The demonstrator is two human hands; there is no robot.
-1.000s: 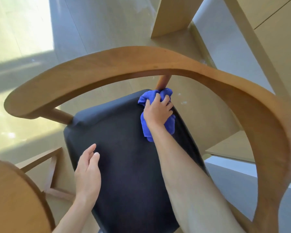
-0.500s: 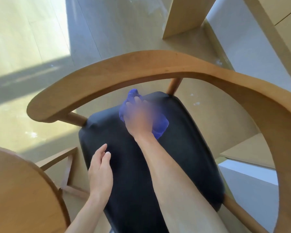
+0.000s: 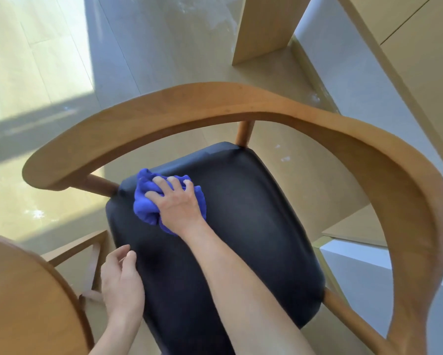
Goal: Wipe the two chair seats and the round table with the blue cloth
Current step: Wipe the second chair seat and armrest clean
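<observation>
Pale wood is filling my lower left corner: the curved edge of the round tabletop (image 3: 23, 298) is sitting just left of my left hand (image 3: 123, 285), not yet touched by any cloth as far as this view shows. That left hand is hovering at the near left edge of the chair seat (image 3: 253, 226), its fingers (image 3: 128, 254) relaxed and nearly straight, gripping nothing; I cannot tell whether the fingertips are actually touching the upholstery.

Further right and further from me, my right hand (image 3: 179, 203) is pressing the blue cloth (image 3: 146, 203) down on the far left corner of the black seat, fingers (image 3: 173, 181) curled over the bunched fabric and holding it. The cloth is spilling out to the left of those fingers and beyond them, close to the seat's edge and the wooden strut under the curved armrest (image 3: 215, 103), which is arching over the whole seat and round to the right.

I am judging this as mid-wipe on one seat, with the broad right half of it lying beyond the cloth.

Risks from here: the cloth is wadded, so only a small patch is contacting the surface and I could be leaving streaks unwiped. Sweeping further left could be dragging the wad off the corner and onto the floor (image 3: 48, 60). Lifting carelessly could be knocking my forearm against the armrest overhead.
</observation>
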